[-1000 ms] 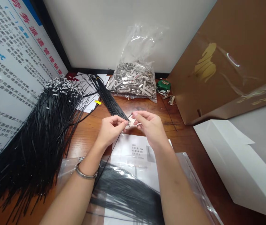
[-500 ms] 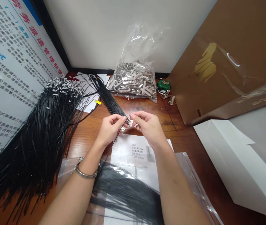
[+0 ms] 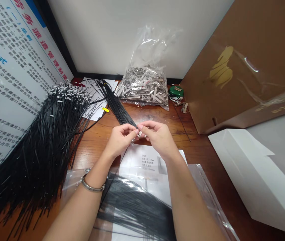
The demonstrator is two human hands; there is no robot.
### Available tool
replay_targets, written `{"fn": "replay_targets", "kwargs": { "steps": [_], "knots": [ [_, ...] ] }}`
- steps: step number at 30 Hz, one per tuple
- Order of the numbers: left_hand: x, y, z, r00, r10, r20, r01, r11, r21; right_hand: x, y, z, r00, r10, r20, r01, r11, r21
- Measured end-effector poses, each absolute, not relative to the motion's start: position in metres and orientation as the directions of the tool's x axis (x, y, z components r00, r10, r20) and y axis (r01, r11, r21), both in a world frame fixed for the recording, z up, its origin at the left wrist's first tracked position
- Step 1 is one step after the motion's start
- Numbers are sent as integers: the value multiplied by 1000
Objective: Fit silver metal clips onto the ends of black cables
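Observation:
My left hand (image 3: pixel 121 138) is closed, thumb against forefinger, on a thin black wire (image 3: pixel 124 154) that trails down toward my wrist. My right hand (image 3: pixel 157 134) is pinched too, its fingertips meeting the left ones; what it holds is too small to make out. Just beyond the fingertips lies the near end of a tied bundle of black wires (image 3: pixel 122 112). Under my forearms a clear bag of black wires (image 3: pixel 137 197) rests over a printed sheet (image 3: pixel 132 159).
At the left stands a large heap of black wires with white ends (image 3: pixel 39 144). A clear bag of metal pieces (image 3: pixel 145 85) sits at the back, beside a green tape measure (image 3: pixel 176 91). A brown box (image 3: pixel 253 67) and a white box (image 3: pixel 253 174) flank the right side.
My fingertips have come together, closing the small gap between the hands. The right hand has shifted slightly down.

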State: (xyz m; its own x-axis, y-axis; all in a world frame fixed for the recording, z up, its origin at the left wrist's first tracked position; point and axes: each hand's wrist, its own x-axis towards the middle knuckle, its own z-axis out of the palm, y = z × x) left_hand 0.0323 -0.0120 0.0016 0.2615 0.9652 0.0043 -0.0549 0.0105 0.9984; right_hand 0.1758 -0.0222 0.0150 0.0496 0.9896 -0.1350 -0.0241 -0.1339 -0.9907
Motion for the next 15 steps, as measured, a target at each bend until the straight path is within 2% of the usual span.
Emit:
{"fn": "replay_targets", "kwargs": {
  "steps": [6,15],
  "knots": [
    [32,-13,-1,251,966,53,45,-66,997,175,-21,13,26,993,-112,-4,-112,-994],
    [32,-12,-2,236,969,78,95,-103,990,173,-21,11,32,997,-74,71,-76,-995]
  ]
}}
